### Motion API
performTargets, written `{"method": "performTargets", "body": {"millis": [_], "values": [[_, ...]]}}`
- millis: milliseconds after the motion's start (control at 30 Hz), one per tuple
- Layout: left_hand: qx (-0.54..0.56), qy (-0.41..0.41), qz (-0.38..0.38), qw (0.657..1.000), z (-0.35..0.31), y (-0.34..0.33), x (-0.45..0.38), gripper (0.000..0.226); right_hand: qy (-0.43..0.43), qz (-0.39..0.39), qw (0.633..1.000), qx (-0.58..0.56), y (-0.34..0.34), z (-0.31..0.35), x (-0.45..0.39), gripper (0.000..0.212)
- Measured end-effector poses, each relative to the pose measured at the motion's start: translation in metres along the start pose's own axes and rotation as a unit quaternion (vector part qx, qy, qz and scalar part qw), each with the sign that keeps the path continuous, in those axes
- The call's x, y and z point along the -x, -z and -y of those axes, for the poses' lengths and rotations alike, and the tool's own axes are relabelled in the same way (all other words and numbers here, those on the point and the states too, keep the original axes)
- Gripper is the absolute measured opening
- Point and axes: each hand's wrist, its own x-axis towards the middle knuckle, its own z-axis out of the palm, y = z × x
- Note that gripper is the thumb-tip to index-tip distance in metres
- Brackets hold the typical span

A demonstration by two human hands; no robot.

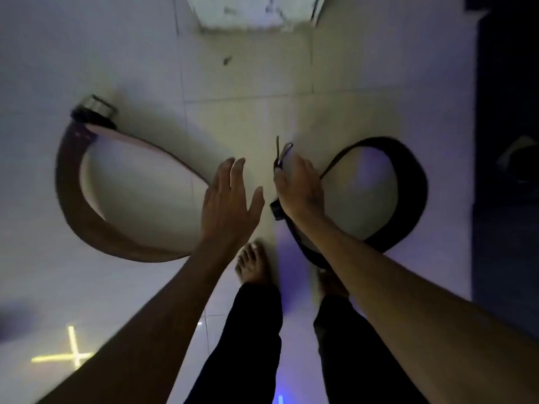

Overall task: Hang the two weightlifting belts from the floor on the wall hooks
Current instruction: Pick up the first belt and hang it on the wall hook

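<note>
Two weightlifting belts lie looped on the pale tiled floor. The brown belt [75, 205] curls on the left, its metal buckle [97, 107] at the far end. The black belt [408, 188] forms a loop on the right. My right hand [300, 188] is closed around the black belt's buckle end, with the metal prong sticking up past my fingers. My left hand [230, 199] hovers flat with fingers spread between the two belts, above the brown belt's near end, holding nothing. No wall hooks are in view.
My bare feet [252, 263] and dark trousers stand just below the hands. A white marbled block [248, 10] sits at the top. A dark mat or furniture edge [507, 170] runs along the right. A yellow light cross [70, 351] glows on the floor at lower left.
</note>
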Motion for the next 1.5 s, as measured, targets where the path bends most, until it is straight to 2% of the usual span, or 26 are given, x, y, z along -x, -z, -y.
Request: {"method": "performTargets", "body": {"millis": [67,133,233,300,433,533,567,633,700,767,933,1100,1300,1500], "values": [[0.014,0.031,0.029,0.999,0.018,-0.024,-0.004,0.060,-0.080,-0.004,0.996,-0.046,-0.031,-0.002,-0.024,0.037],[0.023,0.050,0.067,0.996,0.031,-0.035,0.001,0.058,-0.120,-0.002,0.990,-0.067,-0.045,-0.002,-0.039,0.036],[0.068,0.051,0.103,0.991,0.030,-0.024,0.011,0.058,-0.100,0.031,0.991,-0.077,-0.038,-0.003,-0.037,0.025],[0.116,0.070,0.124,0.983,0.014,0.001,0.016,0.056,-0.071,0.050,0.993,-0.077,-0.008,0.002,-0.021,0.021],[0.234,0.177,0.125,0.948,-0.051,0.078,0.025,0.061,-0.001,0.092,0.990,-0.103,0.091,0.025,0.033,0.017],[0.394,0.238,0.138,0.877,-0.113,0.152,0.038,0.071,0.033,0.099,0.984,-0.143,0.183,0.052,0.078,0.017],[0.431,0.243,0.141,0.857,-0.129,0.176,0.044,0.067,0.038,0.104,0.981,-0.160,0.214,0.062,0.092,0.019],[0.451,0.212,0.150,0.854,-0.156,0.227,0.061,0.036,0.052,0.109,0.975,-0.185,0.279,0.086,0.119,0.020],[0.463,0.160,0.142,0.860,-0.183,0.276,0.081,0.024,0.068,0.113,0.971,-0.198,0.343,0.107,0.144,0.020],[0.491,0.116,0.124,0.854,-0.214,0.323,0.105,0.024,0.081,0.113,0.968,-0.211,0.402,0.126,0.169,0.019],[0.524,-0.055,0.091,0.845,-0.291,0.420,0.177,0.036,0.104,0.086,0.950,-0.283,0.525,0.184,0.238,0.010],[0.494,-0.224,-0.011,0.840,-0.339,0.523,0.241,0.039,0.164,0.037,0.926,-0.338,0.624,0.255,0.321,0.010],[0.478,-0.314,-0.105,0.813,-0.376,0.654,0.322,0.035,0.249,-0.022,0.876,-0.413,0.703,0.344,0.423,0.021],[0.428,-0.364,-0.204,0.801,-0.416,0.752,0.385,0.020,0.309,-0.110,0.823,-0.464,0.772,0.417,0.495,0.017]]}}
